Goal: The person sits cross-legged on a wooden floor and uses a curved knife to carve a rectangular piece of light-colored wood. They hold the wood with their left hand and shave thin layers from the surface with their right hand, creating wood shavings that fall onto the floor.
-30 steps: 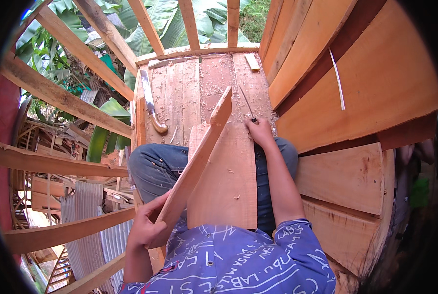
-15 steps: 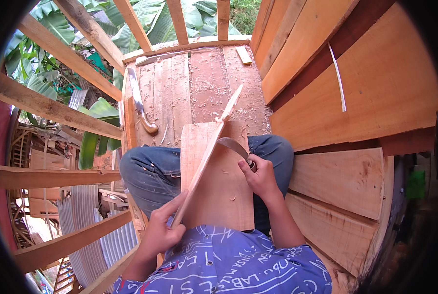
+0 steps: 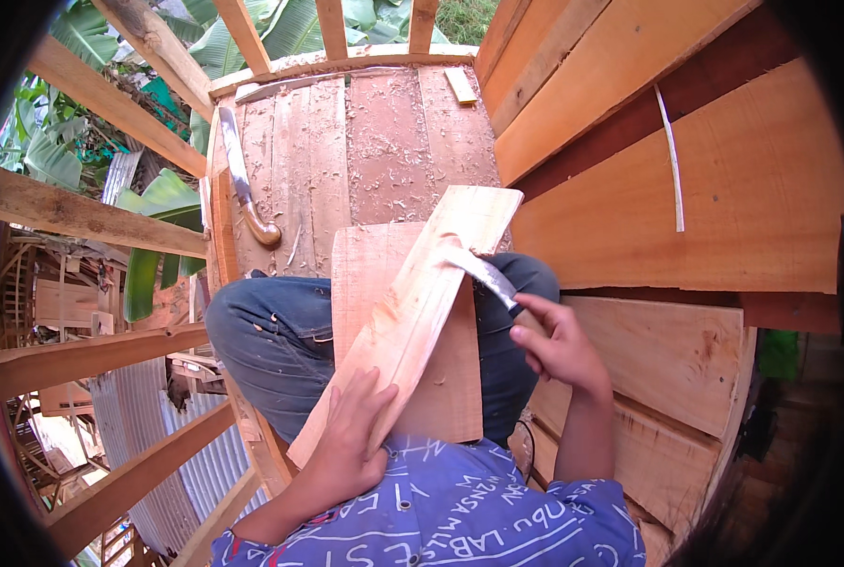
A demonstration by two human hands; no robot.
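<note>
A long, pale wooden plank (image 3: 398,321) leans slantwise over a wider board (image 3: 445,397) lying across my lap. Its broad face is turned up, with a few shavings on it. My left hand (image 3: 354,439) rests with its fingers stretched flat on the plank's near end. In my right hand (image 3: 559,345) is a knife (image 3: 488,274), gripped by its dark handle. The curved blade reaches left over the plank's upper part, its tip at a curl of wood; whether the edge touches the wood I cannot tell.
A long knife with a wooden handle (image 3: 247,194) lies at the left of the shaving-strewn plank floor (image 3: 375,132). A small wood block (image 3: 460,87) sits at the far end. Wooden rails (image 3: 91,345) run along the left; a board wall (image 3: 677,208) stands on the right.
The plank has turned from its narrow edge to its broad face. My left hand has gone from gripping its edge to lying flat. My right hand has swung the blade onto its upper part.
</note>
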